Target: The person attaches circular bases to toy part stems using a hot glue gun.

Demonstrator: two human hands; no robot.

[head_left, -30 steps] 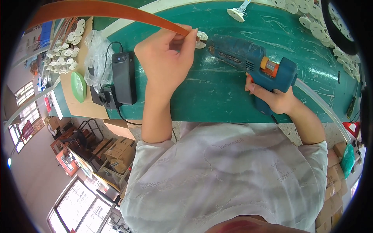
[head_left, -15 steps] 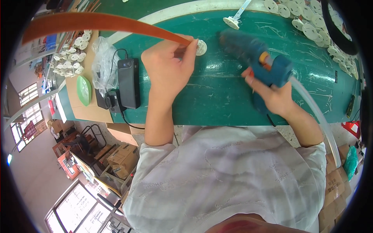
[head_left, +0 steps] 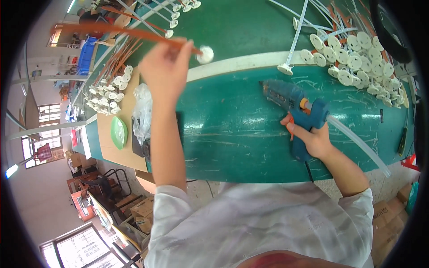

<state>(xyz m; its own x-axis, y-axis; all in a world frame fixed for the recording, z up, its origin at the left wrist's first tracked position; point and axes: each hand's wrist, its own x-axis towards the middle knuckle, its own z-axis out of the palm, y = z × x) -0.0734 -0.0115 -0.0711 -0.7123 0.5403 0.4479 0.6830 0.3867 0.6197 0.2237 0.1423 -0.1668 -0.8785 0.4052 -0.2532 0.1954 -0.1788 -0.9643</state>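
In the head view, the left hand (head_left: 164, 71), at 11 o'clock, pinches an orange strip (head_left: 134, 33) near the white disc (head_left: 205, 54) at its end, toward 12. At 3, the right hand (head_left: 315, 139) wraps the handle of a blue glue gun (head_left: 286, 94) over the green table (head_left: 223, 147), nose toward 10. White-disc pieces (head_left: 364, 64) cluster at 2; a green dish (head_left: 119, 132) lies at 9.
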